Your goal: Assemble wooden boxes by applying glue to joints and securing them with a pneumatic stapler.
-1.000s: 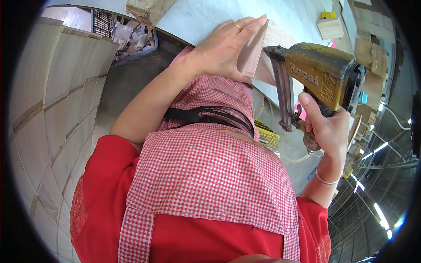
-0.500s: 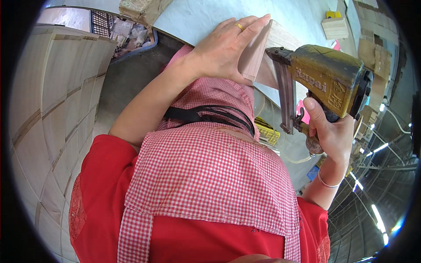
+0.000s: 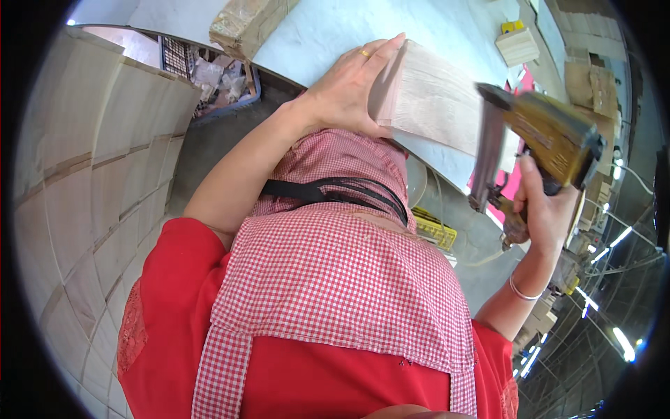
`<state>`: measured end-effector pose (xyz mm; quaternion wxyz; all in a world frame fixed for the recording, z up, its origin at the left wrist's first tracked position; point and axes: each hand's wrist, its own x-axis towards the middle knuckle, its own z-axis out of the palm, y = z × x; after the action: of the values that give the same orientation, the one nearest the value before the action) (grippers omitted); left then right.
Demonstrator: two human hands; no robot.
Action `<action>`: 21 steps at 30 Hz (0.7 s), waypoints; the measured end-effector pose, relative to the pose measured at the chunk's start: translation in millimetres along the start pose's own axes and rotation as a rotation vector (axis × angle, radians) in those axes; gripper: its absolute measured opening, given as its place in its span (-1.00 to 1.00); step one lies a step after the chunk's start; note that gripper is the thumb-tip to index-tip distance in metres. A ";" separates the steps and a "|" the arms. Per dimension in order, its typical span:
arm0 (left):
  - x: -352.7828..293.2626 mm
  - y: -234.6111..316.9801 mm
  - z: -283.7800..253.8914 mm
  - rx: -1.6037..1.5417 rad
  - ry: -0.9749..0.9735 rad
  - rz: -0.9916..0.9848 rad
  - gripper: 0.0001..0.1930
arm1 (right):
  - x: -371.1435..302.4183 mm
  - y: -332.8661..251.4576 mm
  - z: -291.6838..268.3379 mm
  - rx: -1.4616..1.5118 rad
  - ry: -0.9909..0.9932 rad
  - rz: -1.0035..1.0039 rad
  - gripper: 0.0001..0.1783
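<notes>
My left hand (image 3: 345, 92) spans the near-left end of a pale wooden box (image 3: 441, 98), fingers along the far edge and thumb at the near corner. A gold ring is on one finger. The box lies on the light worktable (image 3: 342, 28); its inside shows only as a dark strip beside my palm. In my right hand (image 3: 548, 213) is a yellow-and-black nail gun (image 3: 558, 136), its grip wrapped by my fingers. Slightly blurred, the gun is held up at the box's right, its nose apart from the wood as far as I can tell.
Stacked wooden panels (image 3: 98, 160) rise along my left. A blue-rimmed crate (image 3: 230, 98) of scraps stands beneath the table's left side. A wooden block (image 3: 252, 26) lies on the far left of the table, and a small wooden piece (image 3: 518, 46) at the far right. An air hose (image 3: 481, 261) trails below the gun.
My right hand has drawn the nail gun back to the right, off the box, uncovering its top panel. My left hand still holds the box end. The whole view has shifted a little.
</notes>
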<state>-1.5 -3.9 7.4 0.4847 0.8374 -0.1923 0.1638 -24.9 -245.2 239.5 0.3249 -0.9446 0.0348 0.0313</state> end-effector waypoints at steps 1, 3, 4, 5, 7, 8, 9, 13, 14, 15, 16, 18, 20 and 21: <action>1.3 3.1 -3.1 0.017 0.005 0.022 0.43 | 1.5 12.9 -14.0 0.029 0.055 -0.002 -0.75; 0.7 12.1 -12.0 -0.282 0.064 -0.242 0.41 | 5.4 50.2 -43.5 0.074 0.138 -0.028 -0.75; 0.2 17.7 -18.2 -0.440 0.085 -0.381 0.40 | 7.3 74.6 -55.4 0.059 0.206 -0.039 -0.73; -2.0 24.0 -25.7 -0.416 0.093 -0.339 0.40 | 8.3 101.8 -65.5 0.053 0.289 -0.007 -0.70; -12.5 39.6 -43.7 -0.784 0.171 -0.730 0.28 | 6.0 160.8 -81.4 0.018 0.307 -0.061 -0.68; -19.6 47.7 -52.9 -0.750 0.172 -0.729 0.28 | 5.8 191.6 -85.2 0.000 0.305 -0.097 -0.65; -27.6 55.4 -62.1 -0.983 0.116 -0.846 0.22 | 10.4 222.2 -83.1 -0.011 0.332 -0.065 -0.65; -52.7 73.8 -76.9 -1.658 -0.024 -1.108 0.02 | 23.3 312.4 -65.5 -0.591 0.439 -0.212 -0.45; -57.2 75.3 -74.2 -1.872 -0.062 -1.176 -0.05 | 27.5 325.3 -63.1 -0.668 0.422 -0.103 -0.40; -60.1 75.5 -67.1 -1.867 -0.047 -1.171 -0.05 | 31.1 335.7 -59.8 -0.624 0.416 -0.124 -0.35; -60.4 74.7 -55.5 -1.865 -0.078 -1.150 -0.08 | 37.8 343.1 -59.5 -0.635 0.345 0.075 -0.32; -61.2 69.6 -36.1 -1.843 -0.081 -1.124 -0.09 | 46.8 355.7 -53.4 -0.623 0.256 0.251 -0.29; -64.2 65.3 -23.5 -1.568 -0.069 -1.249 -0.23 | 52.3 366.2 -45.7 -0.712 0.378 0.146 -0.31; -66.3 63.7 -21.7 -1.555 -0.043 -1.267 -0.23 | 54.6 370.1 -43.1 -0.692 0.355 0.142 -0.31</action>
<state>-91.8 -3.2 34.9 0.8915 0.2390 0.2269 -0.3108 -0.8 -565.3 42.6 -0.0268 -0.9843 0.1430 -0.1001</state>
